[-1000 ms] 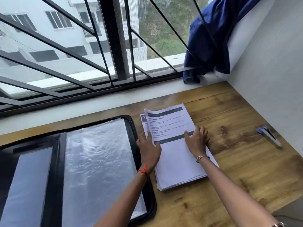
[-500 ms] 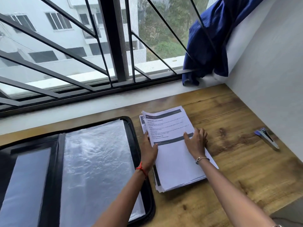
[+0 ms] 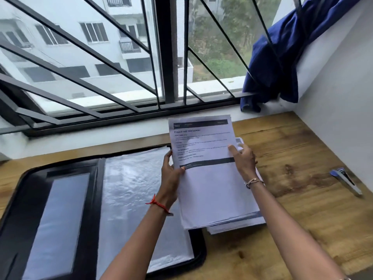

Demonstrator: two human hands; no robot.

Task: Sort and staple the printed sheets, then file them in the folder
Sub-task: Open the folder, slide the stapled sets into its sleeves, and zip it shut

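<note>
Just at the right edge of the one open folder, you held one bundle of printed sheets, left hand pinching its left edge, right hand curled round its right edge, one stack beneath, one stapler farther right.

On the top sheet I can read only a bold heading, which looks like "Prepare a cold relief powder"; its other print is too blurred.

Blue cloth draped by barred window; wooden desk beneath
</note>
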